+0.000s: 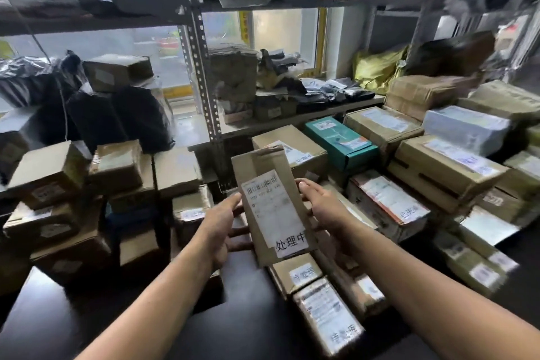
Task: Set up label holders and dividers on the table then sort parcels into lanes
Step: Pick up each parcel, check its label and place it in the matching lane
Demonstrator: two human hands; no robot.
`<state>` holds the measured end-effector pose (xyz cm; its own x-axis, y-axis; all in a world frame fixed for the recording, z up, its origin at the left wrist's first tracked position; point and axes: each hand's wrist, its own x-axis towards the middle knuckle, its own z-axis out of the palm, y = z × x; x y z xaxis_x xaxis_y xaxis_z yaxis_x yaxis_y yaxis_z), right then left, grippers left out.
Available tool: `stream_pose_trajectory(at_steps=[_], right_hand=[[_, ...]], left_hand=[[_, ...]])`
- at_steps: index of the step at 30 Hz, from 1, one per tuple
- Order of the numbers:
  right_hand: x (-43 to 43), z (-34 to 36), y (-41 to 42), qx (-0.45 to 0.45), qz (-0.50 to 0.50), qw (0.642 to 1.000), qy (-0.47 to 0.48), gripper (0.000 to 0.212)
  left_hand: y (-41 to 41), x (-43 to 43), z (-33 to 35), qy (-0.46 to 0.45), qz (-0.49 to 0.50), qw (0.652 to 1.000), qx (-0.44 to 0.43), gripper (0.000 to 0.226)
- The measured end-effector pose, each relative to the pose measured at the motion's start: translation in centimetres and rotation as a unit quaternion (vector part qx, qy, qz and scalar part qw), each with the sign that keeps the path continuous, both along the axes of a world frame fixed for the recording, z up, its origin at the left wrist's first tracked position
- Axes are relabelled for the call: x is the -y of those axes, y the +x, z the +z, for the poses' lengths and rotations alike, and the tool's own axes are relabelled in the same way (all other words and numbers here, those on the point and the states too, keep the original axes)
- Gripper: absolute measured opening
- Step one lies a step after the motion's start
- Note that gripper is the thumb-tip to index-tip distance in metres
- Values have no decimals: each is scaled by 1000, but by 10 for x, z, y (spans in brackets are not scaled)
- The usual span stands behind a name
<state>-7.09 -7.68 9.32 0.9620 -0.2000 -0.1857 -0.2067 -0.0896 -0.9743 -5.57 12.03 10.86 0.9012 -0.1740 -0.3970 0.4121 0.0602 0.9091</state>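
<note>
Above middle of bench (87, 318): flat parcel (273, 213) pinched at side edges by left grip (220, 229) and right grip (323, 207). Left stack (117, 166), centre row (330, 310), right stack (444, 166) already laid. No dividers visible. Seemingly mid-sort; parcel not yet placed.

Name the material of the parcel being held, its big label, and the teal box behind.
The held parcel looks like matte brown cardboard, with a taped seam on top. Its label seems white paper, printed with a barcode. The teal box is probably printed cardboard: smooth faces, sharp folded edges.
</note>
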Motion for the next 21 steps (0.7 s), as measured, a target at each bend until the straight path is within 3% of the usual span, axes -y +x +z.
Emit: stream_pose_trajectory(at_steps=[9,14,21], right_hand=[[129,7,1,-82,27,996,-32,37],[162,0,8,-129,28,991,-19,39],[180,-13,19,-128,60,990,1,38]], left_hand=[[-5,127,-7,-15,-9,998,-62,25],[2,162,-22,0,13,997,-76,32],[3,185,-24,15,25,998,-63,17]])
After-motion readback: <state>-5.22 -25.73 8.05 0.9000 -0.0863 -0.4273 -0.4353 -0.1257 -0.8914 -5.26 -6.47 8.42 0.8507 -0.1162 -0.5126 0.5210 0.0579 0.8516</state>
